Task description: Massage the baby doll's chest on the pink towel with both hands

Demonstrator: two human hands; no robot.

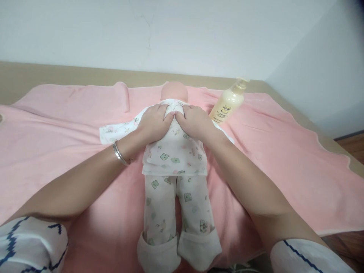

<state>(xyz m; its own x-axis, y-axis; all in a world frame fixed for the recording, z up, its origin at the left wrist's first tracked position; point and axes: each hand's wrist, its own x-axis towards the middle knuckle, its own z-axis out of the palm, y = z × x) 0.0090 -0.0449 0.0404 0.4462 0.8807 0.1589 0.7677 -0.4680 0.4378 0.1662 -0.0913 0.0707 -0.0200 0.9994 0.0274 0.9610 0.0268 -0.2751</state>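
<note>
A baby doll (174,161) in a white top and trousers with small printed animals lies stretched out in the middle, its bald head (174,91) pointing away from me. No face shows on it. My left hand (156,123) rests flat on the left of its upper body, thumb out toward the middle. Mirroring it on the right side, my right hand (195,121) lies flat too, and the two thumb tips meet near the centre. A white sleeve (118,131) of the top spreads out to the left; the right sleeve is mostly hidden behind my right hand and forearm.
Under the doll a pink blanket (93,163) covers most of the beige surface (71,72). A pale yellow pump bottle (229,102) leans at a tilt just right of my right hand. A white wall (170,38) rises behind. Wooden floor (351,146) shows at the right edge.
</note>
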